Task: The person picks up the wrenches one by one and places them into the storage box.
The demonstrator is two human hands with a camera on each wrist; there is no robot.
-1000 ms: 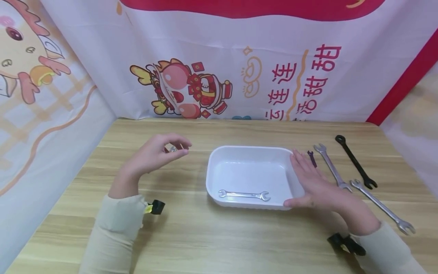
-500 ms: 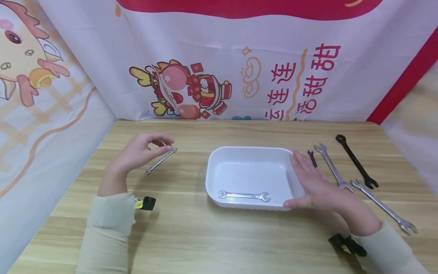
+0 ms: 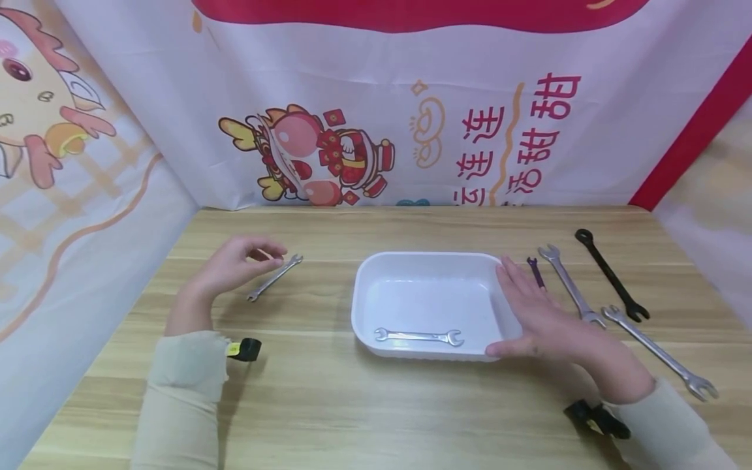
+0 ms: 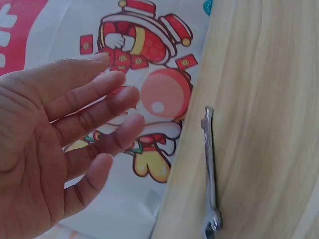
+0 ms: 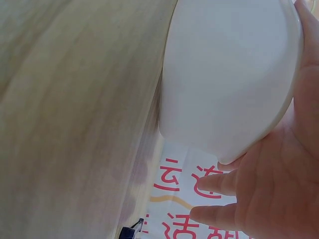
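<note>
Wrench (image 3: 273, 280) lies well clear of the tray (image 3: 429, 303); my left grip (image 3: 241, 262) is parted, right grip (image 3: 533, 318) spread against the tray's edge.

Red Chinese chars (image 3: 537, 145) on wht backdrop (image 3: 352, 72): "连连", "活甜甜".

Your head view is bright and evenly lit; soft shadows lie on the worktop (image 3: 352, 418) beside your left sleeve (image 3: 182, 391) and below the white tray's (image 3: 423, 300) near edge. Your right wrist view looks dimmer, the wood grain blurred.
</note>
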